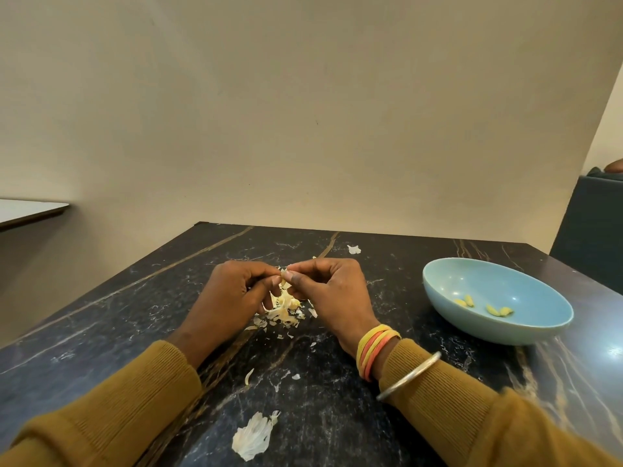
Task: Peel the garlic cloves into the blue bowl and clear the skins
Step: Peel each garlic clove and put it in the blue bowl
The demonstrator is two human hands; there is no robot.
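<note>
Your left hand (236, 291) and right hand (328, 288) both pinch one garlic clove (285, 282) over the skin pile (283, 311), so bits drop there, not into the blue bowl (499, 332) on your right.

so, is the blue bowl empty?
No, a few peeled cloves lie inside the blue bowl.

Dark marble table (387, 382) bearing blue bowl (546, 326), garlic skins (283, 313).
</note>
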